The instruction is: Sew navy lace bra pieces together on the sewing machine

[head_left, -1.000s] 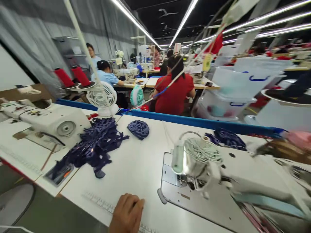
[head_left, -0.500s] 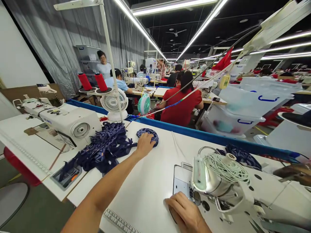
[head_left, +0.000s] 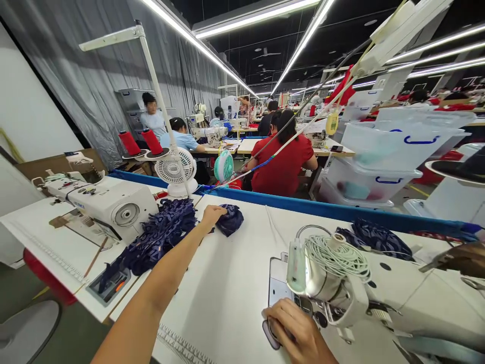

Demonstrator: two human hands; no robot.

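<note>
White worktop [head_left: 237, 308] spreads nearest, with a ruler scale [head_left: 182, 346] along its front edge. Just beyond, the right hand [head_left: 293, 328] lies with bent fingers at the bed corner of an industrial sewing machine [head_left: 413, 290]; whether it grips anything is impossible to tell. If those fingers strayed toward the needle with the machine running, they could be hurt. Pale green cord [head_left: 337, 255] sits coiled on the machine head, and a slipped loop could snag. Farther out, the left hand [head_left: 212, 216] pinches the left edge of a navy patterned fabric bundle [head_left: 232, 222], on or barely above the worktop, just right of a heap of navy strips [head_left: 166, 227]. Held only by its edge, the bundle could unfold or slip; a forearm brushing the heap could drag strips along. Behind the heap stands a white fan [head_left: 166, 169], whose draught, if on, might scatter light pieces. Past a blue cloth trough [head_left: 303, 202], a co-worker in red [head_left: 278, 169] sits facing away.
</note>
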